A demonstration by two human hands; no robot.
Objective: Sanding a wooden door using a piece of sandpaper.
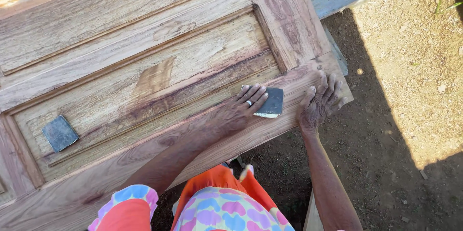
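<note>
**Sanding the edge rail of a panelled door**

The left hand point(246, 103) presses a dark grey square sheet of sandpaper point(271, 102) flat against the outer rail of the reddish-brown panelled wooden door point(144, 57), fingers together and laid over the sheet. The right hand point(320, 103) rests just beside it on the rail's corner, fingers spread, holding nothing. A second grey sanding square point(60, 133) lies well apart in the sunken panel. Judging by this, rubbing is under way; the next stroke calls for even pressure along the grain
</note>
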